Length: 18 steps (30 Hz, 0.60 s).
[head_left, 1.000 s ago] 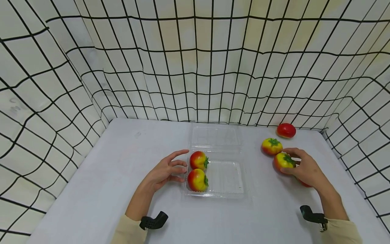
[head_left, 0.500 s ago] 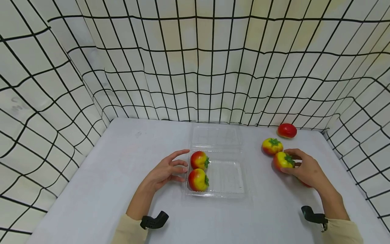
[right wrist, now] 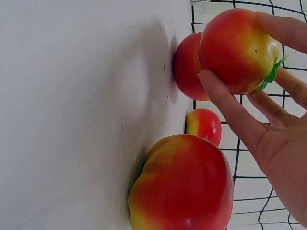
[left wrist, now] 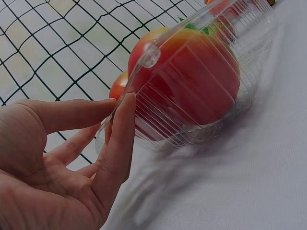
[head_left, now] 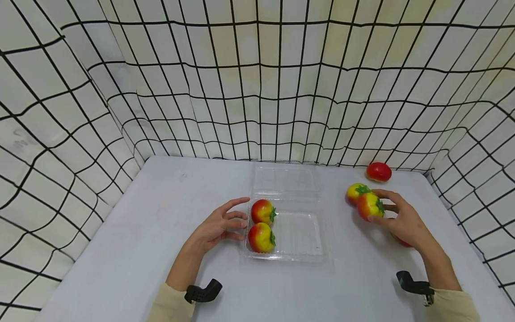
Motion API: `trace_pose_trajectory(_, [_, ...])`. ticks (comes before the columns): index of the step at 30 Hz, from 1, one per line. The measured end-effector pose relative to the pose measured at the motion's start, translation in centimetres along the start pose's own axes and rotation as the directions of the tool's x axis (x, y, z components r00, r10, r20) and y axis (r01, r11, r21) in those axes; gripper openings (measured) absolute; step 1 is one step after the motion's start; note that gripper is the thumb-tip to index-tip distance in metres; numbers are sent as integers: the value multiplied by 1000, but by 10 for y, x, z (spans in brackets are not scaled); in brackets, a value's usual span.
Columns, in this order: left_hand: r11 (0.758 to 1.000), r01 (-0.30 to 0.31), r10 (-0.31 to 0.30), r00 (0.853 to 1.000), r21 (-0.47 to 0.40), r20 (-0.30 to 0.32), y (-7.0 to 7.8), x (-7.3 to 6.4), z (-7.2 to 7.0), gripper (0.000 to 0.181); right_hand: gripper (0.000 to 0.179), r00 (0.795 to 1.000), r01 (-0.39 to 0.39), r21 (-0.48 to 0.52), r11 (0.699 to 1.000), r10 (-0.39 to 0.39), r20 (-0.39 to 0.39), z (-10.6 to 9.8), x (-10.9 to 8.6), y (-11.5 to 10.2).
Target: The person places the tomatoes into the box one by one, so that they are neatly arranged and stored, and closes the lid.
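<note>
My left hand (head_left: 215,228) is at the left side of a clear plastic clamshell box (head_left: 299,235). In the left wrist view its thumb and a finger pinch the box's rim (left wrist: 149,55). Two red-and-yellow fruits with green leafy tops, a rear one (head_left: 261,211) and a front one (head_left: 260,238), sit in the left part of the box. On the right, my right hand (head_left: 408,223) grips a similar fruit (head_left: 368,207) between thumb and fingers. The right wrist view shows this held fruit (right wrist: 235,52) raised off the table.
Just behind the held fruit lies another fruit (head_left: 353,193), partly hidden. A redder one (head_left: 378,172) lies at the back edge. Below the right hand is a mostly hidden fruit (right wrist: 187,182). The box's lid (head_left: 285,180) lies open toward the back. Black netting (head_left: 259,96) surrounds the white table (head_left: 181,188).
The right hand has lifted its fruit slightly up and to the left, tilting it so that its leafy top turns to the right. The left hand and the box have stayed put.
</note>
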State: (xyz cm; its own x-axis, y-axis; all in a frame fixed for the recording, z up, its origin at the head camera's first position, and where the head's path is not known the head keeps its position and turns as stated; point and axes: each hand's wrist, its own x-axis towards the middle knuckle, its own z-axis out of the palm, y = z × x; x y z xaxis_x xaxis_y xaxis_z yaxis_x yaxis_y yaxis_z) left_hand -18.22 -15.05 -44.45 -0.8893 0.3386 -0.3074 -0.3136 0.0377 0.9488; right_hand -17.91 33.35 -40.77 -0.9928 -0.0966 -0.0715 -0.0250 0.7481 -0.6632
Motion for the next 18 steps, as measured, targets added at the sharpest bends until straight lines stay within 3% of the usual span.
trace_pose_trajectory(18, [1000, 0, 0, 1000, -6, 0, 0, 0, 0, 69, 81, 997, 66, 111, 992, -61, -42, 11, 1, -10])
